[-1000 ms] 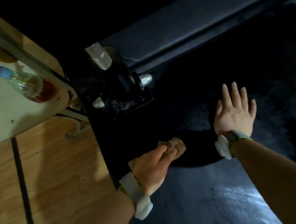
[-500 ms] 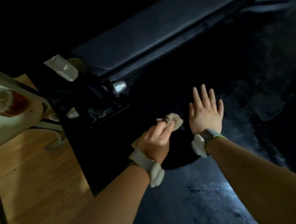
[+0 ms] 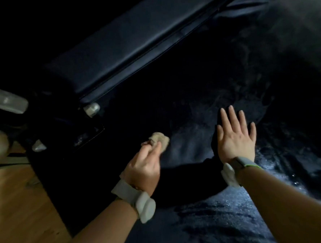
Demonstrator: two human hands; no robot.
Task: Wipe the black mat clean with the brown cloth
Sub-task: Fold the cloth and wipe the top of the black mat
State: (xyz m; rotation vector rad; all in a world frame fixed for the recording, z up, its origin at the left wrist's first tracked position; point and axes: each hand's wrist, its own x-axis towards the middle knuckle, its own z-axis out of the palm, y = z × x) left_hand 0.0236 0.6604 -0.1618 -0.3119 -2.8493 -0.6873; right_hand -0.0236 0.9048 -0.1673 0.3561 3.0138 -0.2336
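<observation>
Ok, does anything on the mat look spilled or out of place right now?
Pale, glistening smears show on the black mat, most clearly near the right hand. The left hand holds the brown cloth beside them. Nothing else stands out.

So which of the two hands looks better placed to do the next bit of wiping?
The left hand. It already grips the brown cloth against the black mat. The right hand lies flat and open on the mat, holding nothing, and seems only to steady it.
</observation>
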